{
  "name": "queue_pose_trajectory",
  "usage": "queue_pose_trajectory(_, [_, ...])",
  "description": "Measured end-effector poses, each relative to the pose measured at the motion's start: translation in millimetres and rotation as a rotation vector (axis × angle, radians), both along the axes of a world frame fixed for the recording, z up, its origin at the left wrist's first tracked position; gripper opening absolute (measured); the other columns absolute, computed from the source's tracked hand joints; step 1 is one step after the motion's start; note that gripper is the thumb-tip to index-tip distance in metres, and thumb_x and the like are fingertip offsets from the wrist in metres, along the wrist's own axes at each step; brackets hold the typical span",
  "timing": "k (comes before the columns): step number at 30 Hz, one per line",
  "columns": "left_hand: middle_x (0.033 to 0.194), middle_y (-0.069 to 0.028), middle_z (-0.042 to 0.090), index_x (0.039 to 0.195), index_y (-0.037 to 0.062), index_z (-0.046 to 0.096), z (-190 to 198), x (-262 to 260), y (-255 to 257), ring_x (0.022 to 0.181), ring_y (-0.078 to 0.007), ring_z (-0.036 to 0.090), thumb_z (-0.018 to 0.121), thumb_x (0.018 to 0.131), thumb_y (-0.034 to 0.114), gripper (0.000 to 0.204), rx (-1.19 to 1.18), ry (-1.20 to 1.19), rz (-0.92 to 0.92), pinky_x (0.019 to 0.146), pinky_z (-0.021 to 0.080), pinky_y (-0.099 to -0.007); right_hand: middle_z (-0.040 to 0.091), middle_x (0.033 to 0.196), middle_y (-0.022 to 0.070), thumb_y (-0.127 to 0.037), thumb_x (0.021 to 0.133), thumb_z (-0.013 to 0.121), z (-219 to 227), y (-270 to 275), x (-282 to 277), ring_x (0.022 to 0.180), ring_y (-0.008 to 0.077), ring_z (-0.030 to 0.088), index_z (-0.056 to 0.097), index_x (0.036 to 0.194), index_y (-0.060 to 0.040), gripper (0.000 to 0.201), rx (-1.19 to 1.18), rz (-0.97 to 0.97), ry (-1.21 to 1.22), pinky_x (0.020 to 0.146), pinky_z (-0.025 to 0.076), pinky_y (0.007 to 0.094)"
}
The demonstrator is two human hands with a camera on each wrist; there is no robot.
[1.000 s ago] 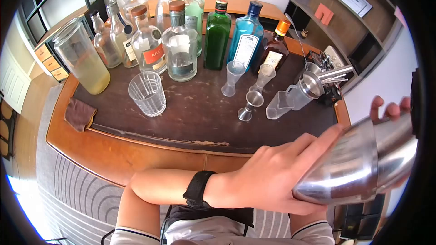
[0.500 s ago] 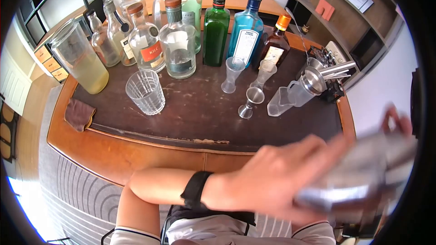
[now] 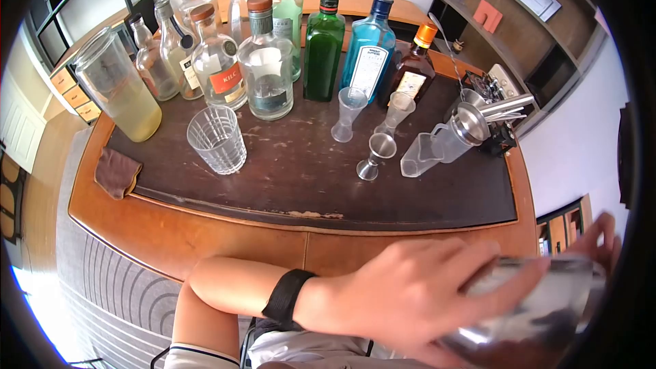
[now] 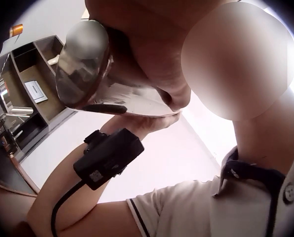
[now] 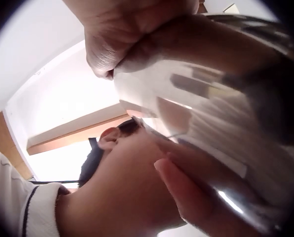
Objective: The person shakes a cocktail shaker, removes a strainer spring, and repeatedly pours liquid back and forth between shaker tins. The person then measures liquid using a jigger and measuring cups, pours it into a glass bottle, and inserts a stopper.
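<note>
Shaker (image 3: 529, 307) first: we hold it on its side, low at our right and off the table (image 3: 205, 222), left hand (image 3: 410, 294) spread over one end and right hand (image 3: 601, 239) wrapped round the other, so both halves stay pressed together; its blur suggests shaking. What is inside we cannot tell. On the table, the jar (image 3: 119, 85) holds yellowish liquid at its bottom, the bottles (image 3: 273, 55) stand capped at the back, and the tumbler (image 3: 217, 140) and jigger (image 3: 374, 156) look empty.
</note>
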State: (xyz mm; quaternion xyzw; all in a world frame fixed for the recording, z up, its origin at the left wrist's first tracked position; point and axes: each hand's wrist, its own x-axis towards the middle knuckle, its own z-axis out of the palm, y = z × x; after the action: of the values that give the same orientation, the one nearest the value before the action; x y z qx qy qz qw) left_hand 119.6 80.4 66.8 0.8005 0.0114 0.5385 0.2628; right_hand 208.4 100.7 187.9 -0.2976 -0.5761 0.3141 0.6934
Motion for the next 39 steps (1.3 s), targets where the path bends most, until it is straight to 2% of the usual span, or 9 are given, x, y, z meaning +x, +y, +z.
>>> queue_pose_trajectory(13, [0.090,-0.0090,0.049,0.145,0.0030,0.049,0,6,9,0.064,-0.0214,0.056,0.069,0.070,0.058,0.096,-0.254,0.045,-0.020,0.052,0.050,-0.0334,0.061,0.107,0.0034,-0.011,0.099,0.055,-26,-90,158,0.107,0.0140,0.056,0.063,0.096,-0.0137,0.009,0.044,-0.066,-0.049,0.098,0.046,0.0328])
queue_pose_trajectory(17, [0.092,-0.0113,0.052,0.152,0.0003,0.035,-4,4,2,0.066,-0.0280,0.062,0.083,0.067,0.043,0.106,0.154,0.033,0.136,0.051,0.052,-0.0379,0.062,0.106,0.0039,-0.010,0.100,0.054,-29,-90,162,0.109,0.0144,0.056,0.063,0.093,-0.0148,0.012,0.047,-0.073,-0.060,0.096,0.048,0.0316])
queue_pose_trajectory(19, [0.089,-0.0086,0.049,0.146,0.0019,0.047,0,4,9,0.064,-0.0222,0.057,0.066,0.074,0.060,0.095,-0.233,0.080,0.005,0.052,0.050,-0.0329,0.062,0.105,0.0041,-0.010,0.100,0.053,-29,-91,163,0.109,0.0146,0.056,0.064,0.092,-0.0154,0.014,0.050,-0.078,-0.069,0.095,0.049,0.0309])
queue_pose_trajectory(22, [0.091,-0.0103,0.051,0.150,0.0025,0.041,-1,1,3,0.064,-0.0270,0.059,0.074,0.072,0.051,0.098,-0.132,0.029,-0.013,0.052,0.051,-0.0362,0.052,0.097,0.0052,-0.021,0.101,0.060,-8,-117,193,0.097,0.0072,0.053,0.058,0.118,-0.0042,0.025,-0.457,0.276,0.025,0.106,0.041,0.0267])
queue_pose_trajectory(28, [0.095,-0.0119,0.054,0.150,0.0043,0.043,1,2,11,0.065,-0.0254,0.060,0.075,0.071,0.058,0.101,-0.323,0.118,-0.010,0.050,0.050,-0.0364,0.057,0.099,0.0102,-0.021,0.104,0.048,-14,-62,86,0.090,0.0087,0.058,0.052,0.129,-0.0024,0.031,0.087,-0.600,0.319,0.104,0.043,0.0225])
queue_pose_trajectory(29, [0.095,-0.0119,0.054,0.150,0.0043,0.043,4,1,9,0.065,-0.0254,0.060,0.075,0.071,0.058,0.101,-0.317,0.119,-0.009,0.050,0.050,-0.0364,0.057,0.099,0.0102,-0.021,0.104,0.048,-13,2,-60,0.090,0.0087,0.058,0.052,0.129,-0.0024,0.031,0.092,-0.599,0.321,0.104,0.043,0.0225])
queue_pose_trajectory(32, [0.099,-0.0141,0.057,0.155,0.0024,0.030,-1,-1,0,0.066,-0.0321,0.063,0.086,0.066,0.040,0.112,-0.044,-0.022,-0.038,0.051,0.053,-0.0406,0.056,0.113,0.0094,-0.028,0.102,0.054,-43,4,-23,0.103,0.0122,0.057,0.056,0.128,-0.0061,0.034,0.241,-0.697,0.085,0.102,0.044,0.0325])
queue_pose_trajectory(35, [0.096,-0.0134,0.055,0.151,0.0025,0.039,2,-1,10,0.068,-0.0287,0.063,0.084,0.065,0.044,0.106,-0.244,0.150,-0.033,0.054,0.053,-0.0385,0.055,0.128,0.0086,-0.034,0.100,0.060,-79,-71,236,0.116,0.0157,0.056,0.060,0.127,-0.0098,0.037,0.392,-0.797,-0.163,0.100,0.046,0.0424])
queue_pose_trajectory(39, [0.095,-0.0139,0.055,0.151,0.0002,0.038,3,-7,5,0.068,-0.0292,0.063,0.083,0.066,0.042,0.105,0.055,0.067,-0.049,0.055,0.054,-0.0391,0.055,0.128,0.0087,-0.035,0.100,0.060,-86,-64,195,0.116,0.0155,0.056,0.060,0.128,-0.0097,0.037,0.396,-0.815,-0.144,0.100,0.046,0.0421])
